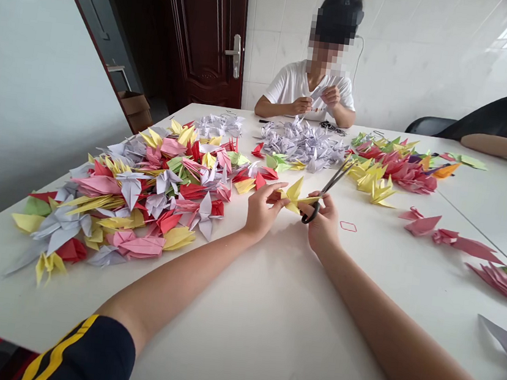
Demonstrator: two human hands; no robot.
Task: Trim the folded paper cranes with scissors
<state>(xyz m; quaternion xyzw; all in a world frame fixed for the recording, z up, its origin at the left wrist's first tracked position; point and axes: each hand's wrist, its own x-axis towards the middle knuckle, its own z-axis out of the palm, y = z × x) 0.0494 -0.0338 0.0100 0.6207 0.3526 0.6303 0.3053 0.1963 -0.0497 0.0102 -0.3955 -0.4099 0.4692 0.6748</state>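
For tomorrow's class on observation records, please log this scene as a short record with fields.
Left hand: pinching yellow paper crane
Right hand: gripping black scissors
Surface: white table
Main pile: multicoloured paper cranes
Across table: co-worker, white T-shirt, hands raised

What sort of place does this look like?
Probably a small craft workroom: a white-tiled wall, a long white table heaped with folded paper cranes, and a co-worker working opposite.
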